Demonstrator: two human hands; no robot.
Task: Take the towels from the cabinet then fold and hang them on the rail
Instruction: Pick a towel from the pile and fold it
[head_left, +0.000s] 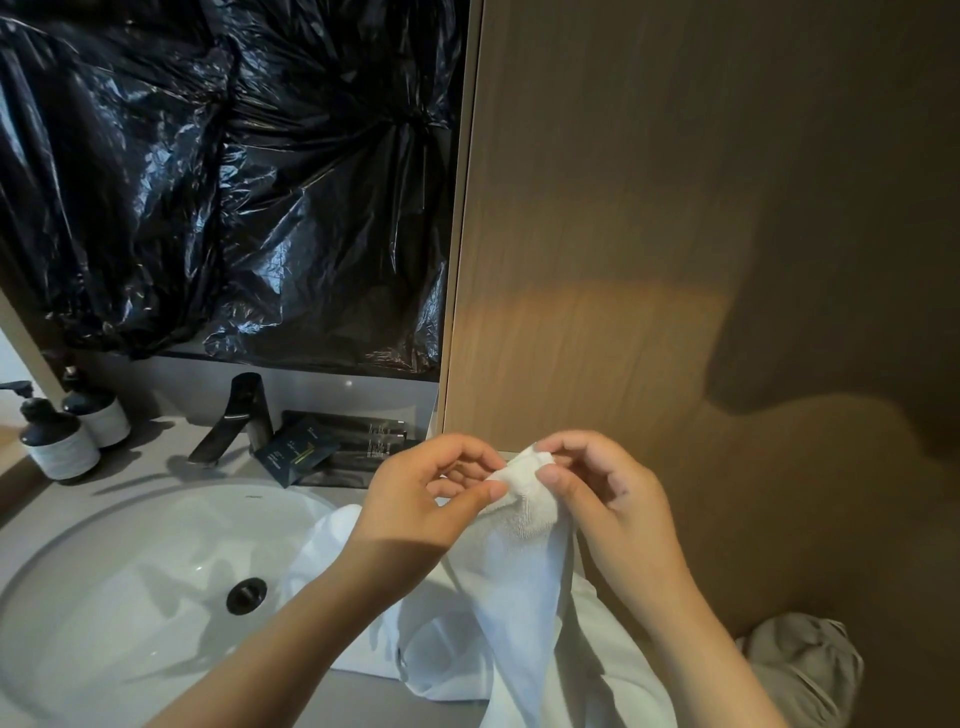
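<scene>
A white towel (511, 566) hangs from both of my hands in front of me, its top corner bunched between my fingertips. My left hand (426, 499) pinches the corner from the left with thumb and forefinger. My right hand (608, 493) pinches the same corner from the right. The rest of the towel droops down over the right rim of the basin and the counter edge. No rail or open cabinet is in sight.
A white round basin (130, 582) with a dark drain (246, 595) lies at lower left, a dark tap (234, 415) behind it. Two pump bottles (57, 436) stand far left. Dark packets (296, 452) lie by the wooden wall panel (675, 260). Black plastic sheeting (234, 171) covers the mirror.
</scene>
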